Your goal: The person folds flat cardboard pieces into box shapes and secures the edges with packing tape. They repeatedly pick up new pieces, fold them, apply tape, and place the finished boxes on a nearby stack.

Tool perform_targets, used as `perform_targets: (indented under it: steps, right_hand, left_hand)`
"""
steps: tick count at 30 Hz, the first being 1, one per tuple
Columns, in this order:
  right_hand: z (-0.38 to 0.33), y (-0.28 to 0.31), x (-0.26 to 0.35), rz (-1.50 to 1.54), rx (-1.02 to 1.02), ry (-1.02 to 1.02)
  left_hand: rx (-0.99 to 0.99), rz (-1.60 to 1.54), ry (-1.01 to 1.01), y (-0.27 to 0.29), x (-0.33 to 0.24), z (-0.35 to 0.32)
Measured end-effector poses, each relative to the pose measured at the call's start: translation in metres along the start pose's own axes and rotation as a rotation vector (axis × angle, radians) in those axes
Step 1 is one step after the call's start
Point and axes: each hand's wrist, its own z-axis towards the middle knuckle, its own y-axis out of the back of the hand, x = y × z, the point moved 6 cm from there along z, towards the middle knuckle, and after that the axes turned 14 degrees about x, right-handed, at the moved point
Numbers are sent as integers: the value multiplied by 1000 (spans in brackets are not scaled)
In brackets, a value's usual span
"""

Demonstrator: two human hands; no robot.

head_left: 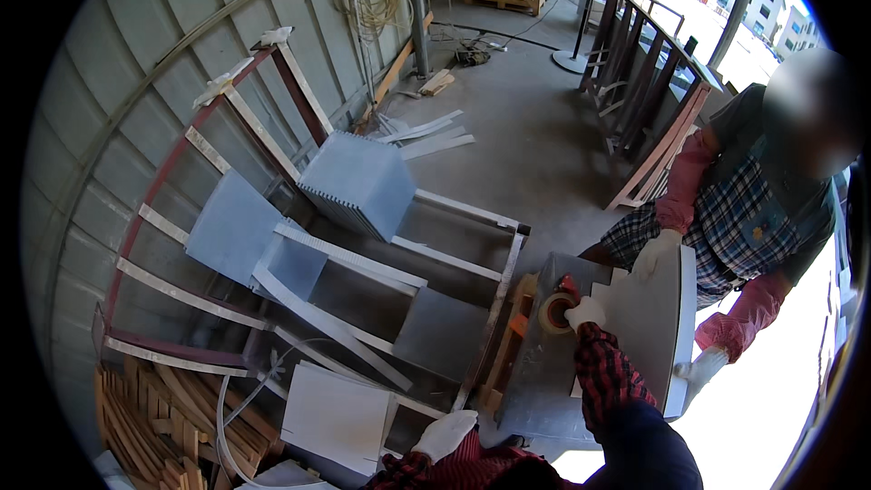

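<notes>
My right hand, in a white glove, is closed at the edge of a roll of tape with a red part beside it. The roll lies over a grey-topped work surface, next to a stack of pale panels. My left hand, also gloved, is low in the view with fingers stretched out and nothing visible in it. It is near the frame's lower corner and a white sheet. Across the stack, a co-worker's gloved hands touch the panels' far side.
A red-and-white metal rack carries a block of stacked grey sheets and loose strips. Curved wooden pieces pile up at lower left. Another rack stands beyond the co-worker. White strips lie on the floor.
</notes>
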Motion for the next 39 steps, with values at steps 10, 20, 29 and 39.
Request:
perform_targets:
  steps: [10,20,29,39]
  right_hand:
    - [-190,-25,25,1126,484,355]
    - [-386,89,-51,1056,92,736]
    - [-478,100,-142,550,-454,914]
    - [-510,105,-185,416,-514,868]
  left_hand:
    - [-178,-107,-225,50,-88,12]
    - [343,-411,-272,-20,-212,-27]
    - [584,-395,-224,-145,-275,-48]
    - [775,-319,-535,-205,-306,-47]
